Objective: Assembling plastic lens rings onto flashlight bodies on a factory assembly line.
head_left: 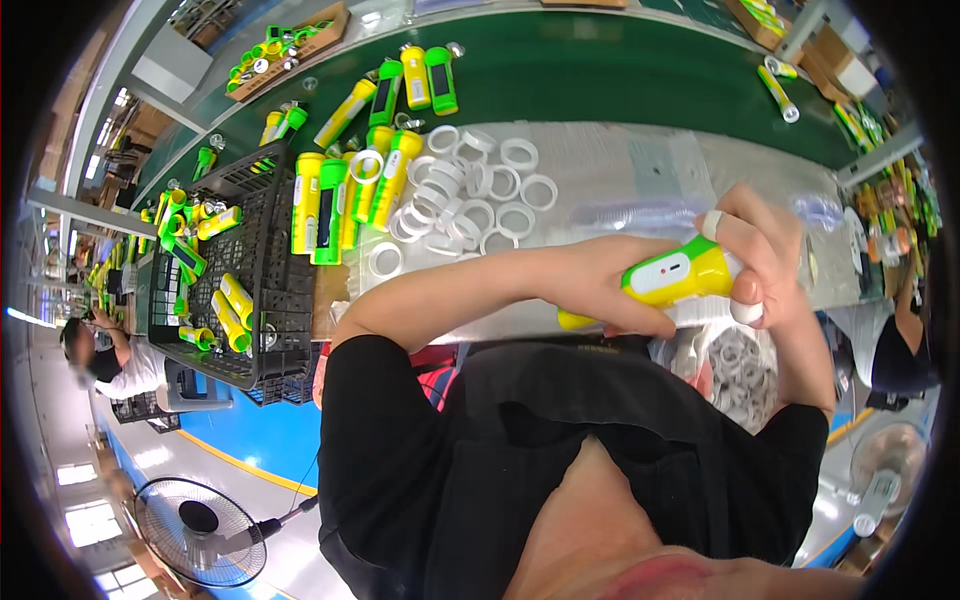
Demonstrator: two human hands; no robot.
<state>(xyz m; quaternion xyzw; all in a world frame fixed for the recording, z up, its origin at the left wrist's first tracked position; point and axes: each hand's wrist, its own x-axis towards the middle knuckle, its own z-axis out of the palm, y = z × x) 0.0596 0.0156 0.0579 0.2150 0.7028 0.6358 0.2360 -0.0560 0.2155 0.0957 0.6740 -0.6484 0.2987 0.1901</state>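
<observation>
A yellow and green flashlight point(690, 280) lies across my two hands above the near edge of the table, a pale oval switch panel facing up. My left hand point(610, 285) is closed around its body. My right hand point(765, 255), with white covers on some fingertips, grips the head end at the right; its fingers partly hide that end. To the left of the hands, a pile of loose white plastic rings point(518, 154) covers part of the table. More flashlights point(328, 210) stand bunched beside the rings, one with a ring lying over it.
A black plastic crate point(285, 340) holding flashlights is at the left. A clear bag of rings point(742, 365) sits by the table edge near my right forearm. Flashlights and a cardboard box point(330, 25) lie farther back. Other people point(130, 350) sit on both sides; a fan point(200, 530) stands lower left.
</observation>
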